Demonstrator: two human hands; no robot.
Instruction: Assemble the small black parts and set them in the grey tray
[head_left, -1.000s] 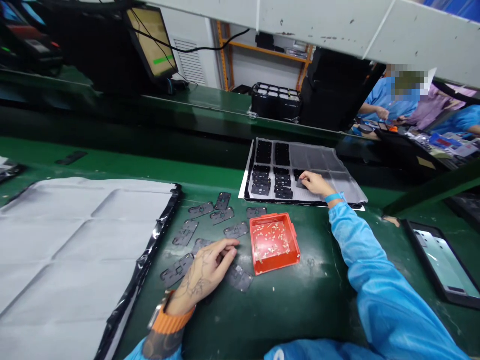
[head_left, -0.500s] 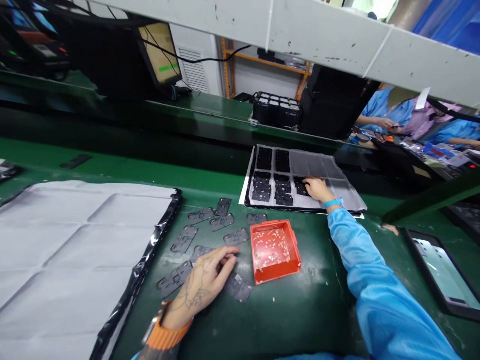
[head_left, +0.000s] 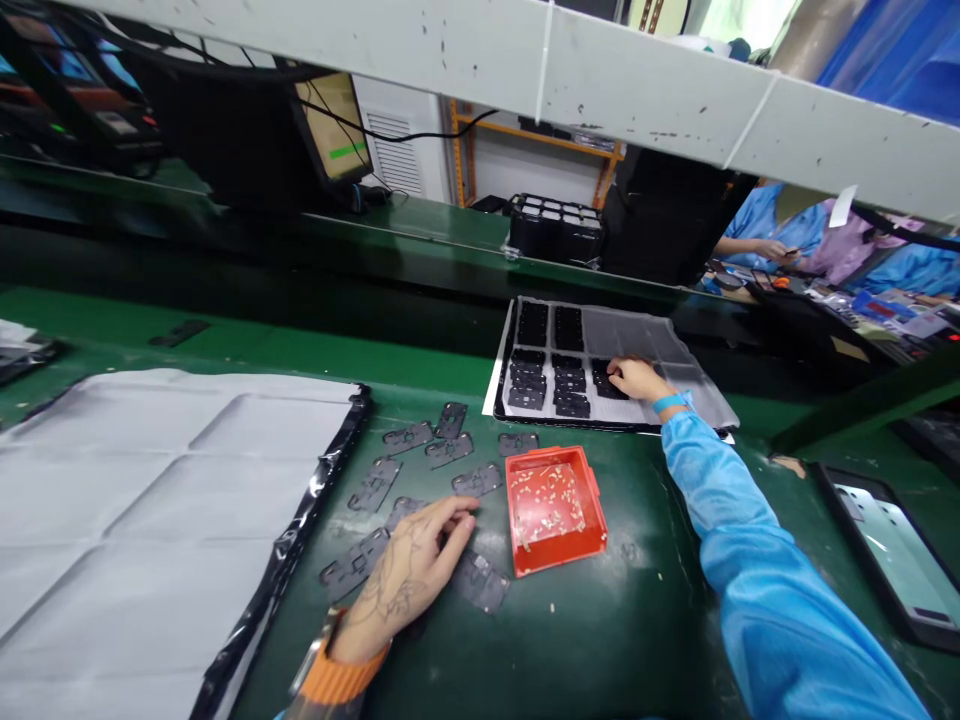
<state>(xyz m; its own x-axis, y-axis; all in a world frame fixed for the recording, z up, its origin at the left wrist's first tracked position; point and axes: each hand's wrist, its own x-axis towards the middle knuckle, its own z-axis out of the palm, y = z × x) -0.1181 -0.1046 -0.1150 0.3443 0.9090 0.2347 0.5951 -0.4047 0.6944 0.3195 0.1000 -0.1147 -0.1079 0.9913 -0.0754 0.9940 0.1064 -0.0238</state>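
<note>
My left hand, with an orange watch band at its wrist, rests over loose black plastic plates with cutouts. Its fingers are loosely bent, the thumb is apart from them, and I see nothing held. One plate lies just beyond its thumb, and another plate lies left of it. My right hand reaches over a tray with a white divided liner. Its bent fingertips are on a black plastic plate in the third column; the hand partly covers this plate. Similar plates fill compartments to its left.
A red bin holding tiny pale bits stands between my arms. At left lies a large white-lined tray with a black wrapped edge. A dark frame lies at right. A pale beam crosses above; co-workers sit back right.
The whole view has shifted slightly. My right hand stays at the same compartment, its fingers a little more bent over the plate. My left hand has hardly moved.
</note>
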